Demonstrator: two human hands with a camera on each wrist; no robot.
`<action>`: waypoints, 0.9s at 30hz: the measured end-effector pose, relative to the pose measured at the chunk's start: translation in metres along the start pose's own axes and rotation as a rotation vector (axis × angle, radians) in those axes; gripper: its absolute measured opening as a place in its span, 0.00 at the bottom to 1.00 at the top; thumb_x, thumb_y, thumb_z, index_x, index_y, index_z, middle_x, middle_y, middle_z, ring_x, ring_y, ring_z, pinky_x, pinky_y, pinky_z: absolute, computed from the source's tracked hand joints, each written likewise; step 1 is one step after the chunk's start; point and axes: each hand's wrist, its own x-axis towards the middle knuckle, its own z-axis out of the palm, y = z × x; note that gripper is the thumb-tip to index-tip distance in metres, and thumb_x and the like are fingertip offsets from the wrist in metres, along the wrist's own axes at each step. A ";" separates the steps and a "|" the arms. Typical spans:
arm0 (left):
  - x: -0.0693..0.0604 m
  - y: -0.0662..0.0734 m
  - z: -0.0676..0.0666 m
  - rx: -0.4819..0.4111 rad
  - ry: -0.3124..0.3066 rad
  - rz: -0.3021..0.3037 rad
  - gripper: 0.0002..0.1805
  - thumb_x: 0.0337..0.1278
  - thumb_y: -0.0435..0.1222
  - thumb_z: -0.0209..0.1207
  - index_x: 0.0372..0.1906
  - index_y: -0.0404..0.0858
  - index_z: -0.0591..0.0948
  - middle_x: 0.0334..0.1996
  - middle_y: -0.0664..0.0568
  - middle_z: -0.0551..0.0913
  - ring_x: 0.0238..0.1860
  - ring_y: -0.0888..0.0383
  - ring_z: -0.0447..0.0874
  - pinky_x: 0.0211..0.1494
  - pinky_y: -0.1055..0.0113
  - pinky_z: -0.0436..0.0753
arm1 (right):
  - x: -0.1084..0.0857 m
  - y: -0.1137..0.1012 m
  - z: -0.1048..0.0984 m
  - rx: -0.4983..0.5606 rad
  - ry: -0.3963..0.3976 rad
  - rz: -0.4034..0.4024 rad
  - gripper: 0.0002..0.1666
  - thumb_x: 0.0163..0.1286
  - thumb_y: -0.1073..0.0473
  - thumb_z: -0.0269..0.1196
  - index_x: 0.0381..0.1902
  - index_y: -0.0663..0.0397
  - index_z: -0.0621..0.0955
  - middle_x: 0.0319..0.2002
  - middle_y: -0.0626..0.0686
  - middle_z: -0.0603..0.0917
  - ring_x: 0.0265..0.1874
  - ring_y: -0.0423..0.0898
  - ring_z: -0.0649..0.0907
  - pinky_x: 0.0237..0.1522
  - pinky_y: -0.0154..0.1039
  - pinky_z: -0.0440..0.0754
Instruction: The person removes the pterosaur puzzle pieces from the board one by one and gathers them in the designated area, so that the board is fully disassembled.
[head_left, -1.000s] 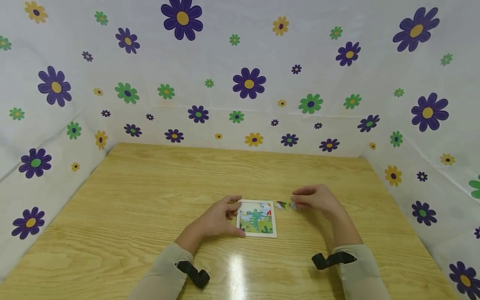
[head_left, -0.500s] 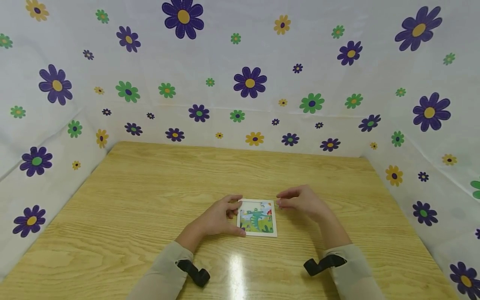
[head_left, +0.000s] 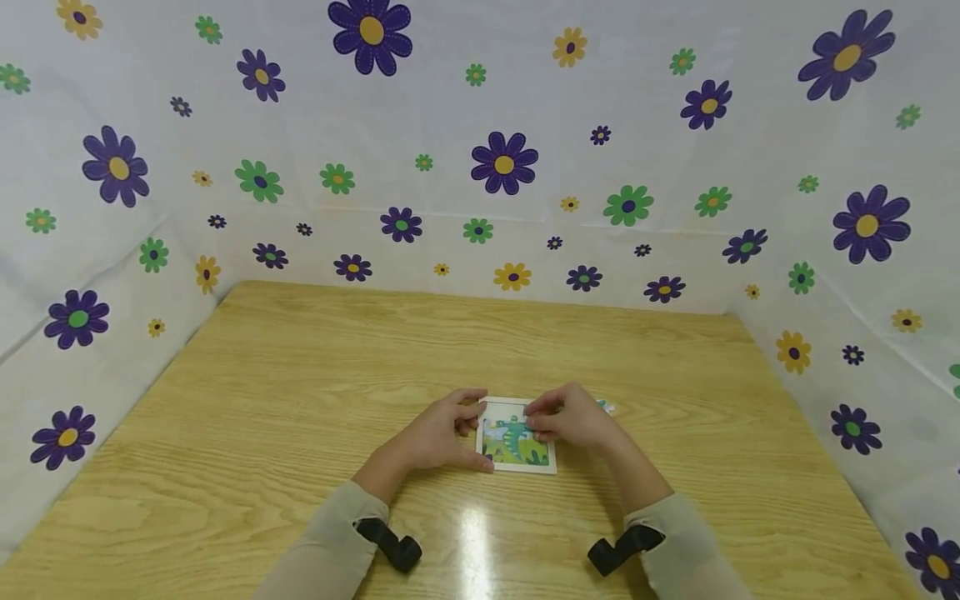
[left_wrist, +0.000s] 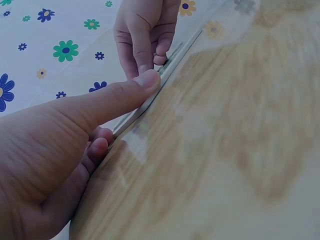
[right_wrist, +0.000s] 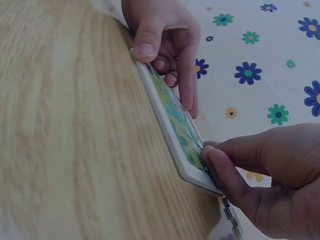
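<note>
A small jigsaw puzzle in a white frame, with a green dinosaur picture, lies on the table. A pale bare strip shows at its upper left. My left hand grips the frame's left side, thumb at the near corner and fingers at the far one. In the right wrist view that thumb presses on the frame's rim. My right hand is over the puzzle's upper right part, thumb and fingertips pinched together on a puzzle piece that they mostly hide. Beyond that hand lies a loose puzzle piece.
The wood-grain table extends around the puzzle on all sides. A white cloth with printed flowers stands as a wall at the back and both sides. Black straps hang at both wrists.
My right hand has moved left from the loose pieces beside the frame to over the puzzle's upper right. One loose piece shows to its right. The left hand keeps its grip.
</note>
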 end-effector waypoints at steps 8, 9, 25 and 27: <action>0.000 0.001 0.000 -0.002 0.004 -0.001 0.53 0.40 0.50 0.79 0.74 0.38 0.68 0.76 0.53 0.61 0.46 0.59 0.72 0.48 0.69 0.75 | -0.005 -0.012 0.011 -0.344 0.139 -0.080 0.04 0.66 0.64 0.68 0.37 0.55 0.89 0.40 0.55 0.81 0.31 0.46 0.78 0.36 0.39 0.78; 0.001 0.001 0.000 -0.005 0.001 0.002 0.54 0.40 0.50 0.78 0.74 0.37 0.68 0.76 0.53 0.61 0.46 0.59 0.72 0.48 0.69 0.75 | -0.006 -0.012 0.012 -0.379 0.158 -0.092 0.03 0.66 0.64 0.69 0.37 0.54 0.89 0.44 0.55 0.80 0.34 0.46 0.78 0.38 0.41 0.79; 0.001 -0.001 0.000 -0.030 -0.002 -0.021 0.54 0.39 0.49 0.79 0.74 0.40 0.67 0.73 0.54 0.64 0.46 0.59 0.72 0.48 0.68 0.75 | -0.011 0.001 -0.002 -0.289 0.223 -0.074 0.12 0.71 0.63 0.63 0.51 0.55 0.86 0.42 0.54 0.85 0.36 0.45 0.82 0.38 0.39 0.82; 0.001 -0.001 -0.001 -0.033 -0.001 -0.021 0.54 0.39 0.49 0.79 0.74 0.40 0.67 0.71 0.54 0.67 0.45 0.59 0.72 0.47 0.67 0.75 | -0.012 0.003 -0.007 -0.201 0.207 -0.049 0.12 0.71 0.64 0.63 0.51 0.58 0.85 0.40 0.56 0.83 0.34 0.43 0.83 0.35 0.36 0.83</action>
